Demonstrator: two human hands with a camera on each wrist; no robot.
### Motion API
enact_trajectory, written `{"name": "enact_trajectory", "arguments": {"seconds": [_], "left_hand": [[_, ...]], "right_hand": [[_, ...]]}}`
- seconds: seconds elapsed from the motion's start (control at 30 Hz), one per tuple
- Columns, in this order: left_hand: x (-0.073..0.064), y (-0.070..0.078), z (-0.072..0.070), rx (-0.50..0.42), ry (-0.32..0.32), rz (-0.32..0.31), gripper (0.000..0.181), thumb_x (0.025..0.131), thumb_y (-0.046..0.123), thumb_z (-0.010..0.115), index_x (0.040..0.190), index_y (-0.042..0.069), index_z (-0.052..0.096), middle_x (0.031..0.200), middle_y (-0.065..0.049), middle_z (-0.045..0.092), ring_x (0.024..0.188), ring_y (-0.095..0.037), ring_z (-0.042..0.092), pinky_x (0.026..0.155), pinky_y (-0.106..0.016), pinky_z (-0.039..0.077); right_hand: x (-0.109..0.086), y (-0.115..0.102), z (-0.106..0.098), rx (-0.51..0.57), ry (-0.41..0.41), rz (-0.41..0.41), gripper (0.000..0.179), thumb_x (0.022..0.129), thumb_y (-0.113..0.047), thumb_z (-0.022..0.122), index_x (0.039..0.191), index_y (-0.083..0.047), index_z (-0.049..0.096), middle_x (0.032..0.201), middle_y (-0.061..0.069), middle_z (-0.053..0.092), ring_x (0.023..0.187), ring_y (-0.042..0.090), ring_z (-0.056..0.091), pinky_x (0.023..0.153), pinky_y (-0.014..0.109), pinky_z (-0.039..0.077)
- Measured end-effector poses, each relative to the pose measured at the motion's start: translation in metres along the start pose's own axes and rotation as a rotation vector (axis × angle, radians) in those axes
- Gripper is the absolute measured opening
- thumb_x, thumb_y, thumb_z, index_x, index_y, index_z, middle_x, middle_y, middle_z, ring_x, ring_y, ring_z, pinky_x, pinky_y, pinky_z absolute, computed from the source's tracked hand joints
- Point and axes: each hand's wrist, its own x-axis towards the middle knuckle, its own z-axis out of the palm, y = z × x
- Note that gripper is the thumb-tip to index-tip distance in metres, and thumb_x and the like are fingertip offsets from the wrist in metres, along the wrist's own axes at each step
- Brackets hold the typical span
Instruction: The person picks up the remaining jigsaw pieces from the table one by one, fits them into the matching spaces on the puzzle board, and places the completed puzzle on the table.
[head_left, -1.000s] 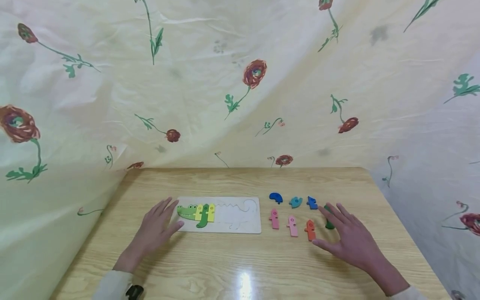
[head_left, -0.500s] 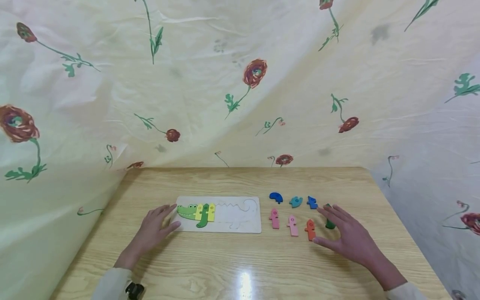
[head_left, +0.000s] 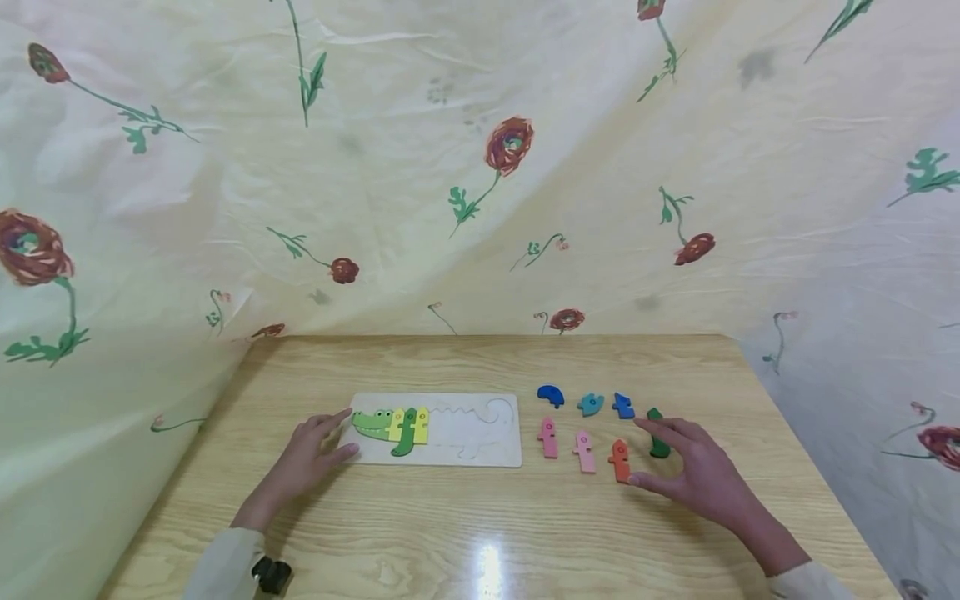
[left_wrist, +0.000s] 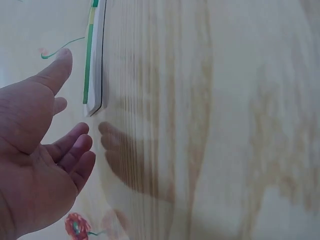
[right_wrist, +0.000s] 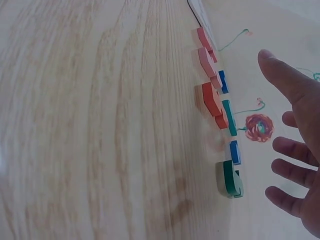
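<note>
Over the last second, the fingers of the right hand (head_left: 697, 477) have been drawn closer together and the left hand (head_left: 303, 460) has been shifted slightly back beside the puzzle board (head_left: 502, 455), but no loose piece has been displaced, so the board's filling is judged unadvanced. Nothing is gripped; thumb and fingers are held apart on both hands. The dark green piece (head_left: 659, 448) is partly covered at half past ten from the right hand, the orange piece (head_left: 622, 467) at nine o'clock.
</note>
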Motion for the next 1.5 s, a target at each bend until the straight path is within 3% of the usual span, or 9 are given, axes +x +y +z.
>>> {"name": "enact_trajectory", "arguments": {"seconds": [0.13,0.27,0.83,1.5], "left_hand": [[0.002,-0.002,0.0,-0.031,-0.016,-0.009,0.068,0.097,0.035,0.071,0.155,0.01,0.045,0.144,-0.026,0.049,0.125,-0.042,0.049,0.1,-0.062,0.045],[0.004,-0.005,0.0,-0.051,-0.029,-0.019,0.069,0.095,0.033,0.073,0.155,0.01,0.045,0.142,-0.025,0.05,0.124,-0.042,0.05,0.099,-0.061,0.046],[0.01,-0.016,0.004,-0.06,-0.044,-0.011,0.066,0.092,0.033,0.077,0.15,0.013,0.052,0.15,-0.025,0.043,0.129,-0.043,0.041,0.101,-0.063,0.043],[0.011,-0.012,0.002,-0.057,-0.053,-0.025,0.066,0.092,0.033,0.077,0.15,0.014,0.053,0.151,-0.024,0.042,0.13,-0.043,0.04,0.102,-0.063,0.042]], "right_hand": [[0.002,0.002,0.003,0.001,0.003,-0.018,0.082,0.07,-0.051,0.091,0.136,-0.01,0.066,0.11,0.012,0.061,0.091,0.026,0.055,0.071,0.04,0.05],[0.003,0.004,0.006,0.028,-0.014,-0.004,0.079,0.069,-0.049,0.092,0.134,-0.011,0.068,0.104,0.009,0.057,0.086,0.022,0.047,0.068,0.032,0.04],[0.007,0.01,0.017,0.056,-0.056,-0.008,0.075,0.068,-0.05,0.093,0.128,-0.012,0.072,0.092,0.002,0.049,0.081,0.017,0.04,0.067,0.027,0.033],[0.012,0.022,0.027,0.055,-0.123,0.019,0.073,0.068,-0.056,0.091,0.126,-0.014,0.074,0.086,0.001,0.043,0.077,0.016,0.033,0.063,0.028,0.026]]}}
